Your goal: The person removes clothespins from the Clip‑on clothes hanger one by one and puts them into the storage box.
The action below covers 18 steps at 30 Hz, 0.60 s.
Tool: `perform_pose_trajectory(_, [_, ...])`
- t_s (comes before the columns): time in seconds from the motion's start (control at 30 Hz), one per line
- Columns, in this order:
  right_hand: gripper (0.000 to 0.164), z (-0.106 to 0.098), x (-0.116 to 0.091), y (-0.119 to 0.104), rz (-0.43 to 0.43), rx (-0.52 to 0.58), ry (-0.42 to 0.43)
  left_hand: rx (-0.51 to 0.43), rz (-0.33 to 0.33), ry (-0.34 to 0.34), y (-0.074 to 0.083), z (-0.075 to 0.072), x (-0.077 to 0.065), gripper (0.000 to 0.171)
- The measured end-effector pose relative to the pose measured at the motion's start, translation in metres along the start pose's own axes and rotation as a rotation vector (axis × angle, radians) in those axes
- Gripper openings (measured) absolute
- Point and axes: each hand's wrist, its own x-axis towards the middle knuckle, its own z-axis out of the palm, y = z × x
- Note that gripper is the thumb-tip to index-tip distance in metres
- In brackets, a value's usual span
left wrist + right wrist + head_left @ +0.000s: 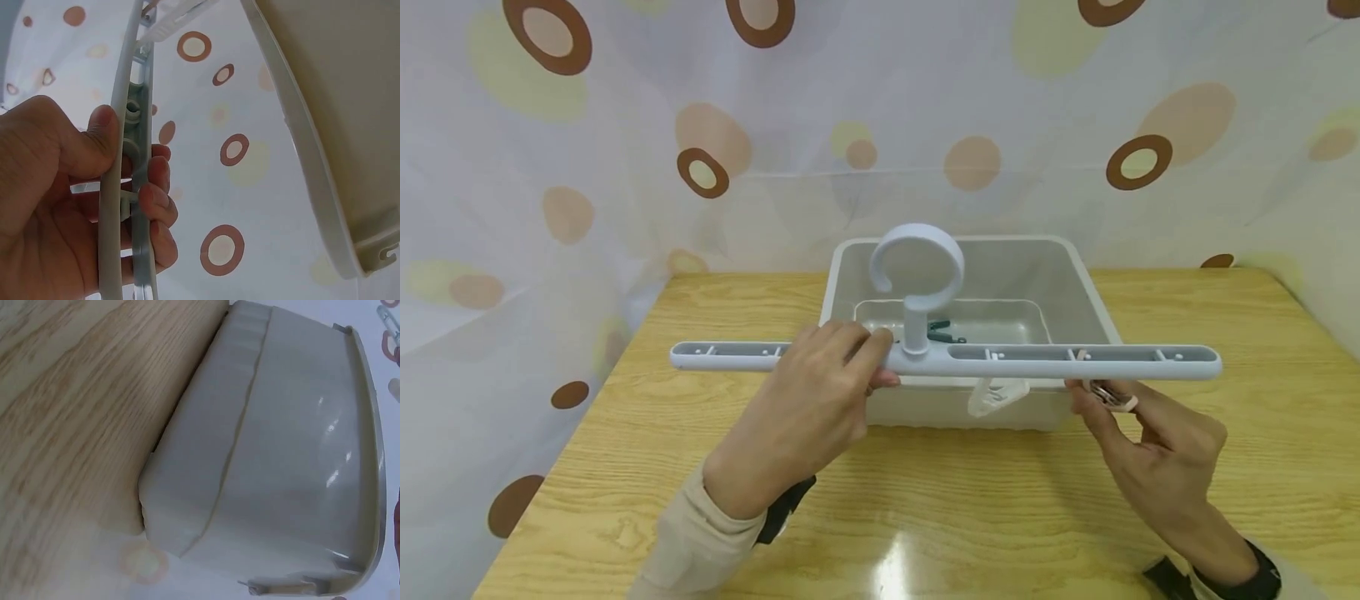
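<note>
My left hand (805, 408) grips a pale grey-blue hanger bar (1187, 362) just left of its open-ring hook (955, 267). In the left wrist view the thumb (103, 134) presses one side of the bar and the fingers curl round the other. Below the bar's right half hangs a white clothes peg (997, 397). My right hand (1172, 458) pinches a second clothes peg (1112, 395), white with a metal spring, right under the bar. In the right wrist view, only slivers of that hand show at the edge.
Behind and below the bar, a grey-white plastic bin (962, 407) stands on the wood-grain table (985, 508). Dark green clothes pegs (943, 336) lie inside it. A white curtain (910, 108) with brown and yellow spots hangs along the back and sides.
</note>
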Motion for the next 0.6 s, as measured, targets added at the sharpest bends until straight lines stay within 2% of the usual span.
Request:
perform_pose_trajectory(0.13, [0.031,-0.0023,0.0001,0.0003,-0.108,-0.31,0.059,0.005,0.006,0.004,-0.0005,-0.0008,0.0005,0.021])
perform_pose_trajectory(0.23, [0.034,-0.0039,-0.0014,0.0011,-0.182,-0.476,0.098,0.003,0.0,0.0,-0.0005,0.0002,0.0014,0.021])
perform_pose_trajectory(0.43, [0.037,-0.0048,-0.0033,0.001,-0.302,-0.646,0.131,-0.018,-0.003,0.017,0.0019,0.006,0.0042,0.016])
perform_pose_trajectory(0.53, [0.035,-0.0054,-0.0033,0.0005,-0.319,-0.682,0.148,-0.026,-0.007,0.033,0.0027,0.0082,0.0057,0.015])
perform_pose_trajectory(0.6, [0.035,-0.005,-0.0036,0.0009,-0.302,-0.665,0.161,-0.023,-0.015,0.039,0.0023,0.0086,0.006,0.015])
